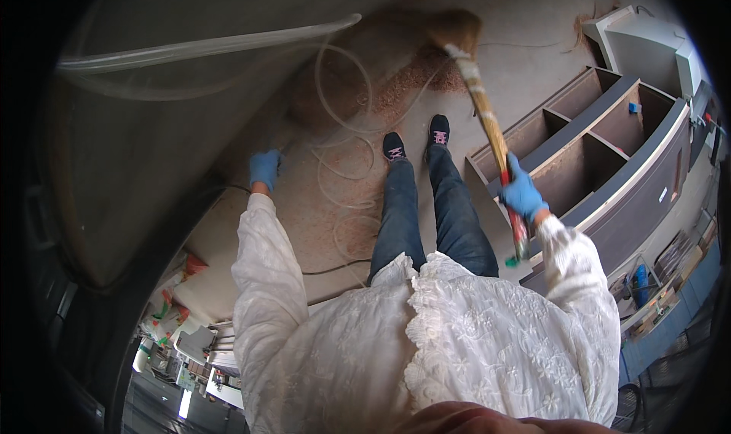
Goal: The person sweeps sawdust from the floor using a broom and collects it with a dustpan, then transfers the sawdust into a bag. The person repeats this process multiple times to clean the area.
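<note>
My right hand (523,190), in a blue glove, is closed round the handle of a broom (493,133). The wooden handle has red wrapping under my grip and a green end close to my body. At the far end, the brown broom head (457,32) rests at a heap of reddish shavings (419,82) and is somewhat blurred. My left hand (264,169), also blue-gloved, is beside the edge of a large dark panel (152,160). Its fingers are too unclear to show whether it grips anything.
A clear hose (213,49) crosses the upper left, and thin tubing (320,91) loops over the dusty floor near my shoes. Grey cabinet frames (579,137) with open compartments lie to the right. Behind them stands a white box-like unit (647,46). A dark cable (335,268) crosses the floor.
</note>
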{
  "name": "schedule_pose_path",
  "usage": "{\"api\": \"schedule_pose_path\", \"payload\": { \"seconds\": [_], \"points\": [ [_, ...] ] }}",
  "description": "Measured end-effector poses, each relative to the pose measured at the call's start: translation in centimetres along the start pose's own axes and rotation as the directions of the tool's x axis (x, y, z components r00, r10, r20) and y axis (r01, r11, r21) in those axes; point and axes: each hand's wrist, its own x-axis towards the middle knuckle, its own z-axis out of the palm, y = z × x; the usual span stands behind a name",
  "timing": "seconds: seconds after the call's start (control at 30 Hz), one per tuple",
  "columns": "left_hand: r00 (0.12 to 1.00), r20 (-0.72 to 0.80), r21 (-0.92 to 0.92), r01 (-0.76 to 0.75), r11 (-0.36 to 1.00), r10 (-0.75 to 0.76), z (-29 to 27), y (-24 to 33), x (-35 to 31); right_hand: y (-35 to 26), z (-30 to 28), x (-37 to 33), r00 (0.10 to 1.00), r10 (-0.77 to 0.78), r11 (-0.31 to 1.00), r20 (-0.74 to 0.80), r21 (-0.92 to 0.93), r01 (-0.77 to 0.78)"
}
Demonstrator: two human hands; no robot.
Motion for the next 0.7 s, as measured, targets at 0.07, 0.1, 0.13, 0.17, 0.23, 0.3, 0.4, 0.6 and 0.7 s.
{"api": "schedule_pose_path", "payload": {
  "seconds": [0.07, 0.1, 0.13, 0.17, 0.23, 0.3, 0.4, 0.6, 0.7],
  "points": [
    [1.000, -0.006, 0.034, -0.019, 0.999, 0.020, 0.8, 0.0, -0.4, 0.3, 0.3, 6.1, 0.999, -0.003, 0.979, -0.041, 0.205, 0.012],
    [1.000, -0.006, 0.043, -0.025, 0.999, 0.026, 1.2, 0.2, -0.6, 0.2, 0.2, 9.3, 0.997, 0.012, 0.958, -0.077, 0.285, 0.011],
    [1.000, -0.002, 0.040, -0.015, 0.999, 0.015, 1.8, 0.4, -0.9, 0.0, 0.0, 12.8, 0.997, -0.038, 0.895, -0.063, 0.443, 0.062],
    [0.996, -0.003, 0.115, -0.085, 0.990, 0.086, 2.4, 0.8, -1.3, -0.2, 0.1, 15.6, 0.998, -0.016, 0.828, -0.060, 0.559, 0.047],
    [0.988, 0.007, 0.248, -0.151, 0.957, 0.154, 3.6, 2.3, -1.8, -0.3, 1.5, 19.8, 0.999, 0.028, 0.826, -0.023, 0.563, -0.010],
    [0.975, 0.059, 0.376, -0.220, 0.900, 0.214, 5.1, 3.9, -2.5, 1.2, 3.0, 20.8, 0.997, 0.068, 0.819, 0.021, 0.570, -0.068],
    [0.985, 0.060, 0.361, -0.174, 0.916, 0.163, 7.6, 5.8, -3.4, 4.7, 5.7, 18.4, 0.994, 0.094, 0.846, 0.059, 0.522, -0.111],
    [0.994, -0.019, 0.216, -0.102, 0.971, 0.109, 9.3, 5.8, -3.9, 8.9, 6.7, 11.4, 0.958, 0.080, 0.808, 0.276, 0.545, -0.225],
    [0.993, -0.010, 0.206, -0.109, 0.972, 0.114, 9.2, 5.5, -3.1, 9.2, 7.5, 8.5, 0.924, -0.027, 0.810, 0.381, 0.550, -0.203]
  ]
}}
